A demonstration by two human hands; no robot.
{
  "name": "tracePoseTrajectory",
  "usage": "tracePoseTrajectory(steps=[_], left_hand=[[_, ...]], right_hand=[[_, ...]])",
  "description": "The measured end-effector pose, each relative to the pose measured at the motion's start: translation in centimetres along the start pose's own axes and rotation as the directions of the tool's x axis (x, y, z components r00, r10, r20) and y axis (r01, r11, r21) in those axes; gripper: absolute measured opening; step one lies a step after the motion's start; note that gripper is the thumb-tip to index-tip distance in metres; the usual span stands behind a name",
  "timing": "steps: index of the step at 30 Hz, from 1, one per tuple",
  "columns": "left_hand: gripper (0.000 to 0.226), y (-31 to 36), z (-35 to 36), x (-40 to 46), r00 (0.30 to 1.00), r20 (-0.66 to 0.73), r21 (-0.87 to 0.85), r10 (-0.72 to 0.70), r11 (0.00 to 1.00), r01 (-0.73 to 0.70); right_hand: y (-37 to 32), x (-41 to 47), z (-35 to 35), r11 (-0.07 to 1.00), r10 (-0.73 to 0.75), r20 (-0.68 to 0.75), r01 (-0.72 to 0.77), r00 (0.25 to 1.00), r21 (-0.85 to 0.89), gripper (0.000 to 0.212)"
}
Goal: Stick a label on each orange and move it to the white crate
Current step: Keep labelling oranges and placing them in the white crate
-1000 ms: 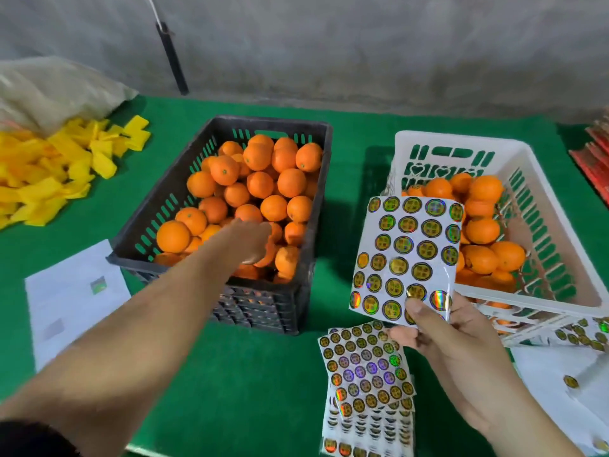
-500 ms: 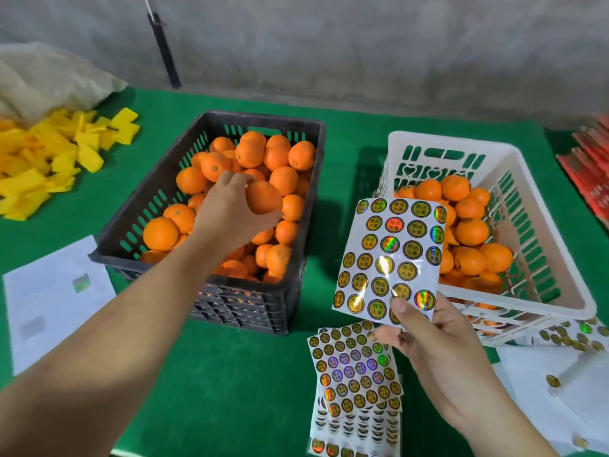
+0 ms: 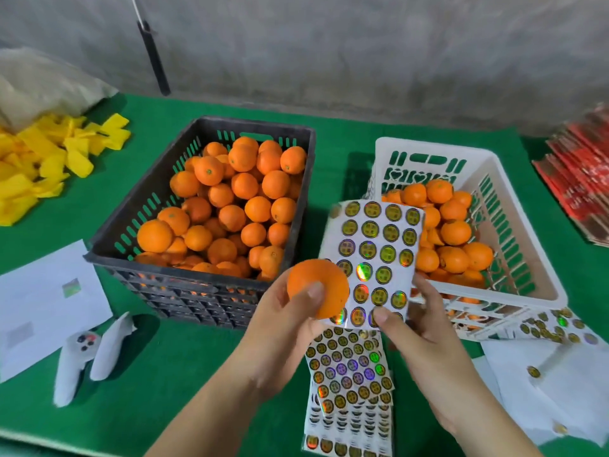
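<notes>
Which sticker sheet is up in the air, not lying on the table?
The sticker sheet pinched by the right hand, held up beside the orange in the left hand. The other sheets lie flat below.

2 crates – one black crate (image 3: pixel 201 288), one white crate (image 3: pixel 514 275), 1 held orange (image 3: pixel 318 293), 1 held sticker sheet (image 3: pixel 379 258), 2 hands, 1 stack of sticker sheets (image 3: pixel 349 390), 1 pile of yellow wrappers (image 3: pixel 43 163).

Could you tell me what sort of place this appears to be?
Probably a small fruit-packing bench: a black crate heaped with oranges, a white crate receiving them, and a sticker sheet on green felt.
</notes>
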State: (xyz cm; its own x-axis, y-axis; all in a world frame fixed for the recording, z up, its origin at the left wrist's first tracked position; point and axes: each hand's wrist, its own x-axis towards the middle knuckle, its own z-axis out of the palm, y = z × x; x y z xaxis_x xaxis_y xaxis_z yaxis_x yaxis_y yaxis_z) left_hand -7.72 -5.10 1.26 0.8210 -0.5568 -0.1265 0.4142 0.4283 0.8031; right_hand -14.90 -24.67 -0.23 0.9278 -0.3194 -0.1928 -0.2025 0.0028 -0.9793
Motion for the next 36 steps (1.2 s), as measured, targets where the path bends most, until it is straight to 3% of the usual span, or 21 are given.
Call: tracePoseTrajectory(steps=[1,3,4,6,7,8,10,14,17,20,22,24,26,28,32,36], left_hand=[[0.1,-0.3,0.2,-0.1,0.996,-0.08,0.088,0.026,0.996,-0.019],[0.096,-0.7,0.2,-0.6,0.983,-0.152,0.278,0.1,0.959,-0.055],[0.087,-0.8,0.1,-1.0,0.98,-0.142,0.365,0.137,0.928,-0.077],[0.069,-0.8,0.1,-1.7,0.981,-0.038,0.484,0.191,0.862,-0.149],[0.066,-0.8,0.2,-2.0,0.981,0.023,0.49,0.195,0.853,-0.181],[0.066,-0.8,0.4,-2.3,0.978,0.073,0.479,0.194,0.854,-0.205],[0.068,-0.6,0.9,-2.8,0.975,0.132,0.447,0.181,0.867,-0.222],[0.071,-0.4,1.4,-3.2,0.975,0.143,0.439,0.17,0.872,-0.216],[0.067,-0.3,1.4,-3.3,0.973,0.156,0.404,0.172,0.887,-0.222],[0.065,-0.2,1.8,-3.3,0.97,0.153,0.417,0.19,0.878,-0.237],[0.066,-0.4,2.0,-3.3,0.973,0.13,0.414,0.191,0.881,-0.228],[0.069,-0.7,2.2,-3.2,0.979,0.108,0.395,0.171,0.897,-0.2],[0.07,-1.0,2.4,-2.9,0.984,0.094,0.345,0.152,0.922,-0.175],[0.071,-1.3,2.6,-2.7,0.982,0.099,0.259,0.158,0.949,-0.179],[0.058,-2.1,3.0,-2.4,0.987,0.063,0.13,0.149,0.979,-0.156],[0.045,-2.7,3.1,-2.2,0.996,0.06,-0.044,0.07,0.997,-0.067]], right_hand=[[-0.1,-0.2,0.0,0.985,-0.073,-0.139,0.05,0.987,-0.164,0.082],[-1.1,-0.9,-0.2,0.818,-0.45,-0.247,0.285,0.858,-0.5,0.066],[-1.9,-1.2,-0.4,0.691,-0.615,-0.175,0.418,0.769,-0.589,0.052],[-3.6,-1.2,-0.9,0.481,-0.742,0.056,0.588,0.669,-0.65,0.036],[-4.4,-1.1,-1.1,0.435,-0.734,0.153,0.631,0.662,-0.642,0.033],[-5.0,-0.9,-1.3,0.453,-0.694,0.216,0.65,0.687,-0.61,0.03],[-6.1,-0.6,-1.5,0.619,-0.572,0.251,0.612,0.781,-0.492,0.023],[-7.2,-0.7,-1.9,0.882,-0.364,0.235,0.415,0.901,-0.225,0.015],[-7.1,-0.6,-2.2,0.946,-0.251,0.236,0.289,0.939,-0.144,0.009],[-6.4,-0.4,-2.7,0.956,-0.235,0.055,0.241,0.971,-0.17,0.022],[-6.5,-1.1,-2.7,0.911,-0.382,-0.123,0.352,0.916,-0.214,0.018],[-7.1,-2.4,-2.2,0.771,-0.61,-0.15,0.54,0.778,-0.338,0.007],[-6.9,-3.6,-1.2,0.516,-0.78,0.052,0.688,0.624,-0.509,0.012],[-6.0,-4.3,-0.6,0.349,-0.796,0.26,0.766,0.546,-0.54,0.023],[-4.8,-4.4,-0.9,0.31,-0.743,0.372,0.779,0.556,-0.545,0.039],[-3.8,-4.2,-1.3,0.168,-0.626,0.496,0.726,0.601,-0.667,0.069]])
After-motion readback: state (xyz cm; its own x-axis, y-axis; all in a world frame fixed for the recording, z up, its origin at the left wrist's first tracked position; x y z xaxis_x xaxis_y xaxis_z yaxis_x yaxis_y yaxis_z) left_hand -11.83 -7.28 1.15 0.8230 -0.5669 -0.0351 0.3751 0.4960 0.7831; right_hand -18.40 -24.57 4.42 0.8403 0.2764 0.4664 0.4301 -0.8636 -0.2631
